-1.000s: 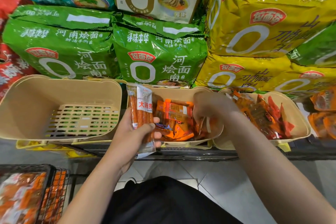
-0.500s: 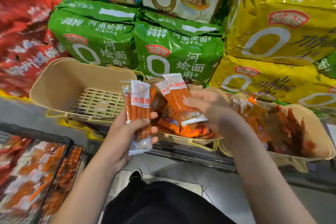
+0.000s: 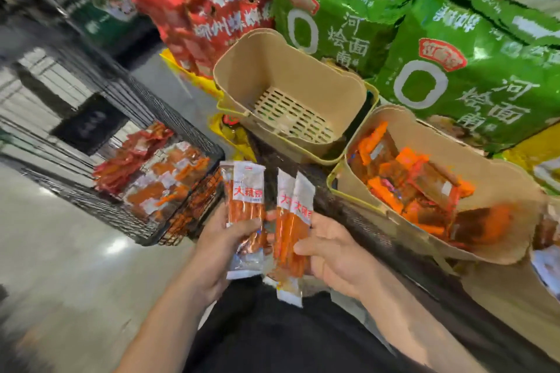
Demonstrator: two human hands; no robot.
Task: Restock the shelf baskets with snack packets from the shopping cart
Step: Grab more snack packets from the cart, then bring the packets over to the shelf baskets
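My left hand (image 3: 221,248) grips a long snack packet (image 3: 245,206) of orange sticks with a white top. My right hand (image 3: 330,254) holds two more such packets (image 3: 292,227), side by side, close to the left one. Both hands sit in front of the shelf edge, below the baskets. An empty beige basket (image 3: 242,66) stands on the shelf, slatted bottom showing. To its right a second beige basket (image 3: 500,179) holds several orange packets. The black wire shopping cart (image 3: 194,133) at left holds more red and orange snack packets (image 3: 151,172).
Big green noodle bags (image 3: 472,76) and red bags (image 3: 212,9) are stacked behind the baskets. A third basket edge (image 3: 497,291) shows at lower right. Pale floor (image 3: 60,251) stretches left of the cart. The view is tilted and blurred.
My right hand has pulled two packets out of the filled basket and brought them down beside my left hand's packet. The view has swung left toward the cart.
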